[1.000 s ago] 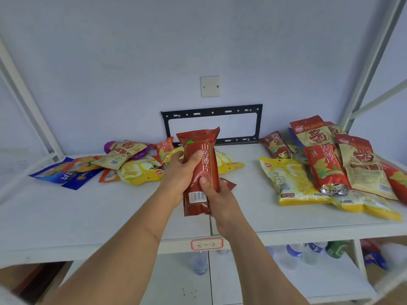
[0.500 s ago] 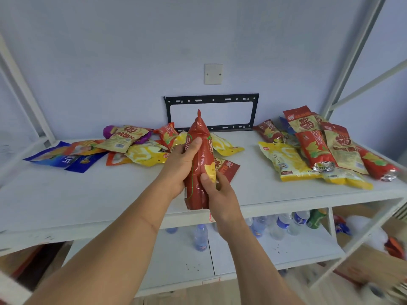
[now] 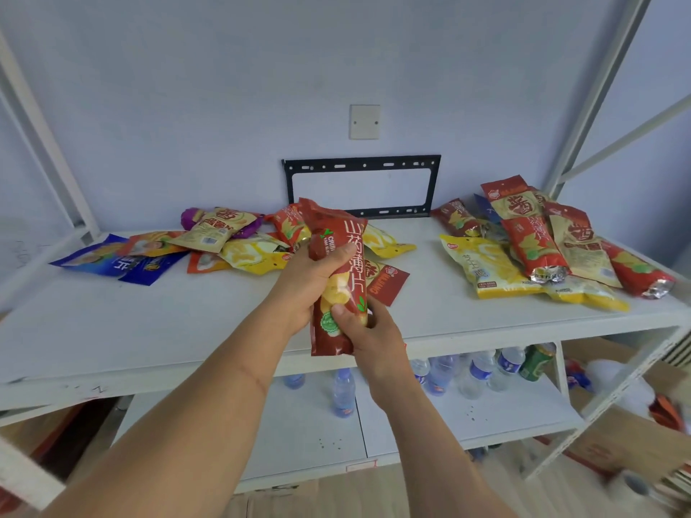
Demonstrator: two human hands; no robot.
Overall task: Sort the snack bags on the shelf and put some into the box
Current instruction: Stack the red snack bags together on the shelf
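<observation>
Holding one dark red snack bag (image 3: 338,278) upright in front of the shelf's front edge, both hands have their grip closed on it: the right hand (image 3: 368,330) wraps the lower part with the thumb pressed on the printed front, and the left hand (image 3: 312,282) clasps the middle from the left side, thumb across the face. The bag is lifted clear of the shelf (image 3: 149,330), its printed front turned toward the camera.

This looks like the checking part of the sort, a picked bag being read before it is assigned a place. The next move calls for a decision: lay it with matching bags or carry it to the box (image 3: 617,428), whose brown cardboard edge seems to show low on the right, blurred behind the shelf frame. Reaching it would mean swinging the bag right and down past the upright.

Just behind the hands a flat red packet (image 3: 389,284) lies on the shelf. Farther back on the left sits a loose pile of yellow, orange and purple bags (image 3: 239,241), with blue bags (image 3: 112,261) at its outer end. Well apart on the right is a second pile of red, tan and yellow bags (image 3: 538,241), overlapping one another. Bottles (image 3: 475,372) stand on the lower shelf.
</observation>
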